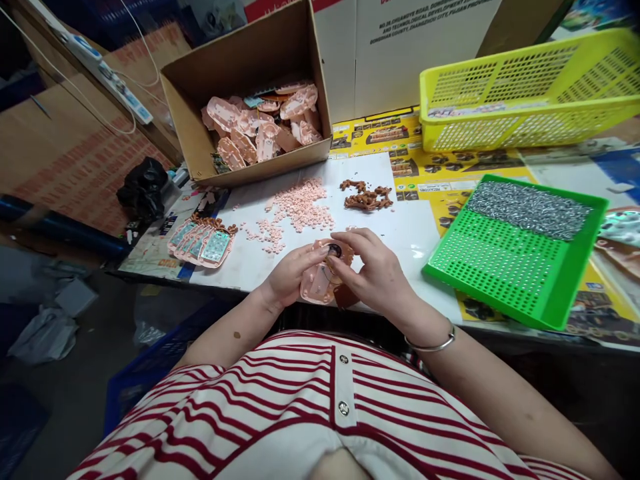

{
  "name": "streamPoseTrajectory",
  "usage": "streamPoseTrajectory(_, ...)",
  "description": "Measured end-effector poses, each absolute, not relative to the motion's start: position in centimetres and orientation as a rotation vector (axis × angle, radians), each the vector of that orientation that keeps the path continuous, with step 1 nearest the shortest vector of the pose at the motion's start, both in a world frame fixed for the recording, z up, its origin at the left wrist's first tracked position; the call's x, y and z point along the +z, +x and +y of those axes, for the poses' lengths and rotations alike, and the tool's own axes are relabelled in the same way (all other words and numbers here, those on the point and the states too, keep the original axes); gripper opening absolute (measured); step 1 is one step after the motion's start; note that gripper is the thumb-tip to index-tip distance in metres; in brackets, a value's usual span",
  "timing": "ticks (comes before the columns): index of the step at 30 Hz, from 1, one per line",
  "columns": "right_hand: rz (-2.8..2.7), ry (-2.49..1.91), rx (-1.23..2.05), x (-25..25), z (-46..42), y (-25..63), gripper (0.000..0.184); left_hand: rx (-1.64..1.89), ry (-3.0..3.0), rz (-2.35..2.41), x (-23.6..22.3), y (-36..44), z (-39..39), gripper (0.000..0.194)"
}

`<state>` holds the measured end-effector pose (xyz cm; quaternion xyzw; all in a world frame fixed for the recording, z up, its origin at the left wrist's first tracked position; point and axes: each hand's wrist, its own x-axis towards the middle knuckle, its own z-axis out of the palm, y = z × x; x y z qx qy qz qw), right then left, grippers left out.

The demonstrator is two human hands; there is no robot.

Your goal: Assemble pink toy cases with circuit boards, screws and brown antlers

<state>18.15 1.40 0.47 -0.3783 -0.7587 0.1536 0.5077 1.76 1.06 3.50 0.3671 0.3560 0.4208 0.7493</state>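
A pink plastic shell point(318, 285) is held just over the near table edge, gripped at its left side by my left hand point(290, 275). In its upper part sits a dark round piece point(334, 251), possibly a small speaker, with thin wires below it. The thumb and fingers of my right hand point(371, 268) close on this round piece, partly hiding it. A brown piece point(346, 296) hangs at the shell's lower right. Just beyond my hands lie a pile of small pink parts point(302, 205) and a heap of brown parts point(368, 199).
A cardboard box point(175, 87) of pink shells stands at the back. Shells with green boards point(204, 243) lie at left. A green tray point(493, 270) with metal screws point(530, 208) is at right, a yellow basket point(530, 130) behind it. A black bag point(144, 189) lies far left.
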Motion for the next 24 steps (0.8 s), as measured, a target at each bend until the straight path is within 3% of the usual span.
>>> streamPoseTrajectory(4,-1.814,-0.945,0.274,0.0,1.1,17.5,0.026,0.93,0.742,0.824,3.5,2.1,1.0,0.038)
streamPoseTrajectory(8,-1.838,-0.979,0.13,-0.1,0.8,17.2,0.012,0.942,0.767,0.895,3.4,1.9,0.9,0.045)
streamPoseTrajectory(15,-1.985,-0.922,0.137,0.0,0.9,17.4,0.02,0.882,0.875,0.962,2.5,1.2,0.8,0.057)
streamPoseTrajectory(21,-1.958,-0.922,0.279,-0.4,1.2,17.5,0.02,0.872,0.871,0.913,2.3,1.3,0.8,0.052)
streamPoseTrajectory(24,-1.794,-0.878,0.589,-0.8,1.4,17.9,0.025,0.912,0.845,0.89,2.7,1.5,0.9,0.047)
